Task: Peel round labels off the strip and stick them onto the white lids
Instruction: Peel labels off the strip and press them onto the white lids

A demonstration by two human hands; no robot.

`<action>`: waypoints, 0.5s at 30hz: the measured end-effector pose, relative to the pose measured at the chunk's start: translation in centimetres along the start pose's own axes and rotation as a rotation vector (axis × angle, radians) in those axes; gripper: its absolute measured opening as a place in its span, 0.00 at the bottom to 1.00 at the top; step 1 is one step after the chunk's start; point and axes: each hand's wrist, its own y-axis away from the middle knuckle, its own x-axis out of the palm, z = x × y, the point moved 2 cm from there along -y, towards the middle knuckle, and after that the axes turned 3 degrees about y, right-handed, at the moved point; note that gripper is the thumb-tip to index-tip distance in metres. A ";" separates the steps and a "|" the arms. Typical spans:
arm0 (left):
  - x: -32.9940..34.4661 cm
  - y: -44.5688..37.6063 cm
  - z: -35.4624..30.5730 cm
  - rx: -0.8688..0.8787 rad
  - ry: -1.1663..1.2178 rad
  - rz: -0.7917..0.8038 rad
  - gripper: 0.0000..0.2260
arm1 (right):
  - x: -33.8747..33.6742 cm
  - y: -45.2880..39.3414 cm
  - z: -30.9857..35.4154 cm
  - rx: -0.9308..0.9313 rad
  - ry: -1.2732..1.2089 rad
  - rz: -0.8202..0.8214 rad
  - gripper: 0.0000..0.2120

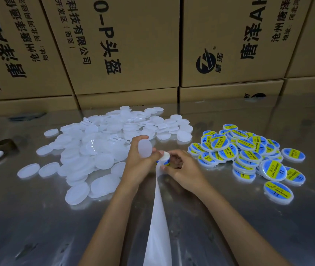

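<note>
- Mid-cycle, by the look of it: peeling the next round label (165,162) from the strip (157,217); blank lid (144,148) already in hand, not yet labelled.
- Left hand (140,162) curled around the blank lid, holding it tilted up on edge, with the thumb apparently pressing the top of the strip near the fold; exact finger contact there hard to tell.
- Right hand (183,170) with fingers bent in at the fold of the strip, pinching at the blue-and-yellow label edge; label mostly hidden between the two hands.
- Next move, judged: lifting the label clean off the backing without creasing it, then centring it on the flat face of the held lid and pressing it down; care needed since adhesive grabs at first touch.
- Strip: smooth white backing paper, thin and limp, running as a narrow ribbon from the hands toward the near edge.
- Unlabelled lids (99,148): translucent white plastic discs, shallow-rimmed, heaped loosely at left and far centre.
- Labelled lids (246,156): same discs with glossy blue-and-yellow faces, piled at right.
- Table (37,217): brushed, reflective metal; cardboard boxes (124,45) with black print stacked along the far side.
</note>
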 end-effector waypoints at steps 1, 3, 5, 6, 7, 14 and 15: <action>0.3 0.1 0.2 0.008 -0.004 0.038 0.24 | 0.0 0.1 0.0 0.000 0.005 -0.019 0.15; 0.8 0.2 0.3 0.044 -0.038 0.093 0.28 | 0.1 0.3 0.2 0.005 -0.004 -0.049 0.15; 1.1 0.1 0.3 0.113 -0.086 0.097 0.27 | 0.2 0.5 0.3 0.021 -0.033 -0.056 0.16; 1.1 0.1 0.3 0.137 -0.097 0.090 0.27 | 0.2 0.5 0.4 0.034 -0.055 -0.046 0.16; 1.0 -0.1 0.4 0.149 -0.098 0.081 0.26 | 0.1 0.5 0.4 0.050 -0.080 -0.032 0.15; 0.2 -0.8 1.6 0.048 -0.009 0.073 0.25 | -0.4 0.6 0.2 0.119 -0.083 -0.058 0.09; 0.2 -0.9 1.7 0.029 0.001 0.078 0.26 | -0.4 0.6 0.1 0.126 -0.071 -0.071 0.08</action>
